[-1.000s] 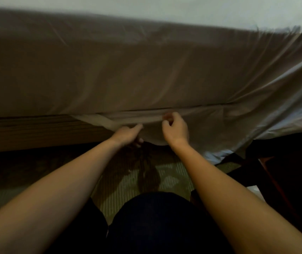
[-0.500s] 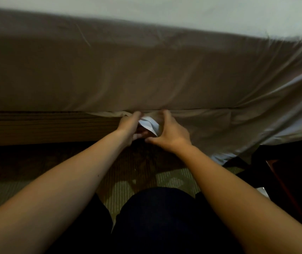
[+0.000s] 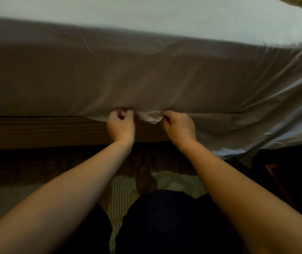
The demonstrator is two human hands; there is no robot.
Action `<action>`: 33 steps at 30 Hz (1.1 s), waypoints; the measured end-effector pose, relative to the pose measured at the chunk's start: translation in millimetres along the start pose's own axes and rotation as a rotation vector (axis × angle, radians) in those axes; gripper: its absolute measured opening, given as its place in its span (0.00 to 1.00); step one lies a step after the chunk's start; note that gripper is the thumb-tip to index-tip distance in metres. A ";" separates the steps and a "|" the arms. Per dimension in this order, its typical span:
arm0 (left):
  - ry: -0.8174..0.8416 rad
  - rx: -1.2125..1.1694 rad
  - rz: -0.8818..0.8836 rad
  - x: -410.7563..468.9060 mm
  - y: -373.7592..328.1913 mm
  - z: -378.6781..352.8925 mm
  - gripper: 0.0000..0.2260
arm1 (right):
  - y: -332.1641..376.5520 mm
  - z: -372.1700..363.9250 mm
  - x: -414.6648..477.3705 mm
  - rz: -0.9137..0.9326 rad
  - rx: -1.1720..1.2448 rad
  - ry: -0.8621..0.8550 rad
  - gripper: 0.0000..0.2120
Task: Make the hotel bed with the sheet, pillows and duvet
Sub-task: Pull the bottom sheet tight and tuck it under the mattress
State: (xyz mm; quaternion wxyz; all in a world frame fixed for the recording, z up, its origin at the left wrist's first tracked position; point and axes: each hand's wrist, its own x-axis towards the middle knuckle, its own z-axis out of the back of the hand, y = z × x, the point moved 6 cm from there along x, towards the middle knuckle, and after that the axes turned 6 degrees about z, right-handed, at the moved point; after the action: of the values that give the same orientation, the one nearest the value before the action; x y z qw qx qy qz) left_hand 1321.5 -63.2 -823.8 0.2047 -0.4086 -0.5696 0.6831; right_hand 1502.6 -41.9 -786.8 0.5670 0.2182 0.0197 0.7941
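A dim room: striped greenish carpet (image 3: 128,182) lies under a ribbed brown wooden bed base (image 3: 36,131) that runs left to right beneath the mattress. The thin white fabric sheet (image 3: 146,79) drapes the mattress side and is tucked in on the left. At the seam the left hand (image 3: 120,126) curls its fingers, apparently pinching the hem. Just right of it, the right hand (image 3: 178,126) grips the bunched fold between them. Further right the sheet hangs loose, nearer the right hand, so tucking likely heads that way.
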 end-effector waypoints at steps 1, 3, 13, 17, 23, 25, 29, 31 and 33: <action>0.046 0.178 -0.154 -4.7 -7.8 -2.9 0.11 | 2.9 -6.2 0.7 0.036 -0.045 0.058 0.13; 0.130 0.540 -0.455 -16.2 -16.4 -11.3 0.09 | 4.3 -14.3 -0.1 0.071 -0.116 0.135 0.14; 0.276 1.227 -0.840 -11.2 -3.6 -38.5 0.17 | -17.9 -37.6 10.7 0.096 -0.261 0.505 0.31; 0.310 1.363 -0.660 7.9 1.2 -51.3 0.24 | -22.1 -51.3 30.2 0.033 -0.300 0.560 0.28; 0.539 1.449 -0.448 33.9 -2.9 -87.1 0.35 | -29.6 -76.9 61.1 -0.114 -0.185 0.721 0.30; 0.573 1.453 -0.390 30.0 -1.9 -86.3 0.34 | -32.3 -78.3 59.2 -0.130 -0.167 0.728 0.30; 0.444 1.404 -0.455 32.4 5.4 -82.0 0.33 | -27.5 -69.0 54.3 -0.104 -0.149 0.657 0.31; 0.456 1.417 -0.409 26.1 11.6 -74.7 0.28 | -23.0 -65.8 43.0 -0.101 -0.100 0.727 0.31; 0.500 1.503 -0.325 9.3 7.6 -64.2 0.22 | -18.1 -53.6 29.8 -0.107 -0.079 0.864 0.30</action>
State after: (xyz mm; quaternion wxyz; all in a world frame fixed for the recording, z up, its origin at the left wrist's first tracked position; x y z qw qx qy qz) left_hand 1368.3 -19.1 -835.2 0.6426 -0.2145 0.0523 0.7337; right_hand 1491.2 3.2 -830.7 0.5548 -0.1576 0.2359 0.7821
